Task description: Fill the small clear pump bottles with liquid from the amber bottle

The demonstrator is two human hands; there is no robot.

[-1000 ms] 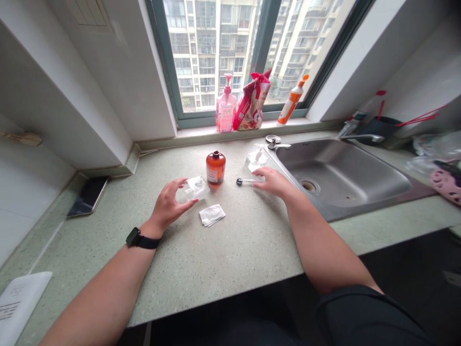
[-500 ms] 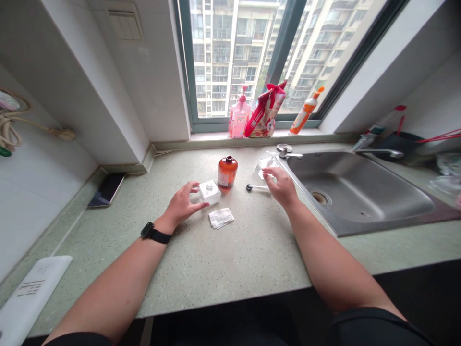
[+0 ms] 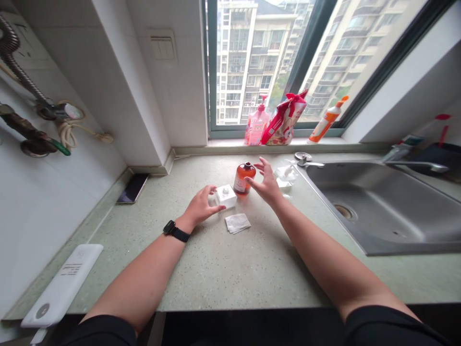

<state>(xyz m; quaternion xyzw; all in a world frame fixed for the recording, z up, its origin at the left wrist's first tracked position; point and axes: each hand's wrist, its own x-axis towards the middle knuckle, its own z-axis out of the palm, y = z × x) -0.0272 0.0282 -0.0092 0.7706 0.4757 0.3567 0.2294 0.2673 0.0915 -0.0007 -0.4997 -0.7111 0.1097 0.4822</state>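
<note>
My left hand (image 3: 202, 207) holds a small square clear-and-white bottle (image 3: 226, 196) between thumb and fingers; the bottle stands on the counter. Beside it is an amber bottle (image 3: 244, 180) with a pale label and an uncapped neck. My right hand (image 3: 267, 183) is open at the amber bottle's right side, thumb in front of it and fingers spread; whether it touches the glass I cannot tell. A second clear bottle with a pump top (image 3: 284, 177) stands behind that hand. Folded white tissue (image 3: 237, 223) lies in front of the bottles.
A steel sink (image 3: 392, 211) with a tap (image 3: 418, 165) is on the right. On the windowsill stand a pink pump bottle (image 3: 256, 126), a red bag (image 3: 284, 122) and an orange bottle (image 3: 326, 122). A phone (image 3: 132, 188) and a white power bank (image 3: 66, 283) lie at left.
My right hand has moved left from the clear pump bottle to the amber bottle. The black-ended pump piece seen before is now hidden. My left hand stays on the square bottle; the view has shifted.
</note>
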